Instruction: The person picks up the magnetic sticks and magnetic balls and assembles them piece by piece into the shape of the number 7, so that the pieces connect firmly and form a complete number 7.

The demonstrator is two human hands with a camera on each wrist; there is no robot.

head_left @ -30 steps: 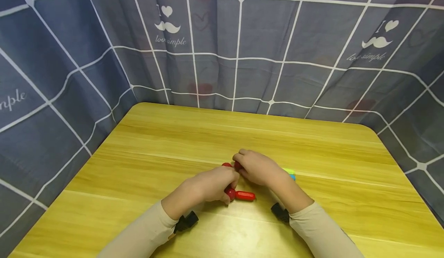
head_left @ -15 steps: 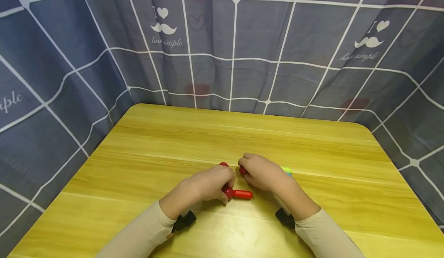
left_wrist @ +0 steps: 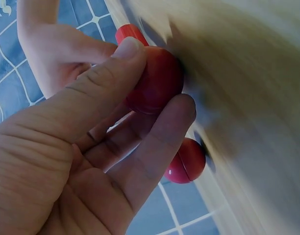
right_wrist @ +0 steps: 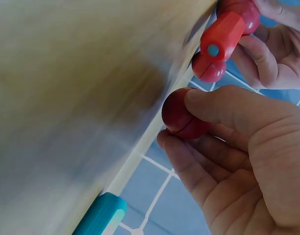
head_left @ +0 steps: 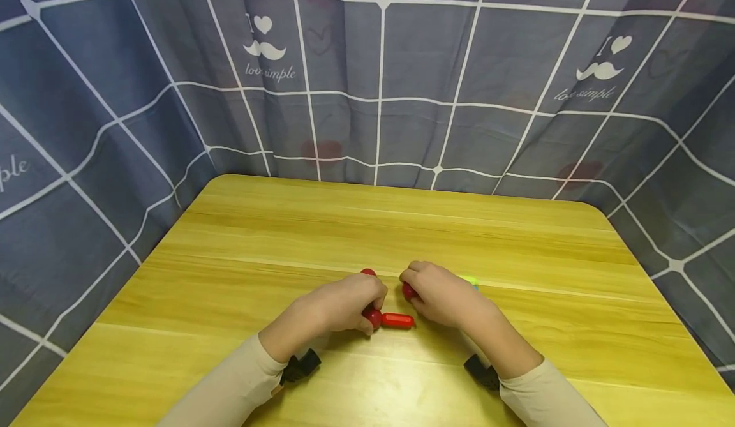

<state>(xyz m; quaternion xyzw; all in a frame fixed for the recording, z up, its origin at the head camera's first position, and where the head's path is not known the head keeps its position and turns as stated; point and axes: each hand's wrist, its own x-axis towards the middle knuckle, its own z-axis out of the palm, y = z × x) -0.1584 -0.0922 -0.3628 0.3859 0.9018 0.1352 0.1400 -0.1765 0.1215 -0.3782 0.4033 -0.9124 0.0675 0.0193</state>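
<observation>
My left hand [head_left: 343,302] pinches a red ball [left_wrist: 162,81] between thumb and fingers, low over the table. A short red faceted stick [head_left: 398,320] lies right beside that ball; whether the two are joined I cannot tell. Behind the left hand a second red ball [head_left: 368,272] shows in part. To the right, my right hand [head_left: 441,293] pinches another red ball [right_wrist: 184,115], which has a seam round it, just above or on the table. In the right wrist view the stick's end [right_wrist: 213,50] has a small teal spot.
Beyond the right hand lies a green and blue piece [head_left: 469,281], mostly hidden; a teal faceted end [right_wrist: 102,215] shows in the right wrist view. The wooden table [head_left: 275,223] runs back to a grey checked curtain [head_left: 344,63]. Black wrist cameras [head_left: 301,366] sit under both wrists.
My right hand has drawn away from the left hand, rightward and nearer the body, with its red ball. The left hand keeps its ball in nearly the same place. The head view has shifted slightly.
</observation>
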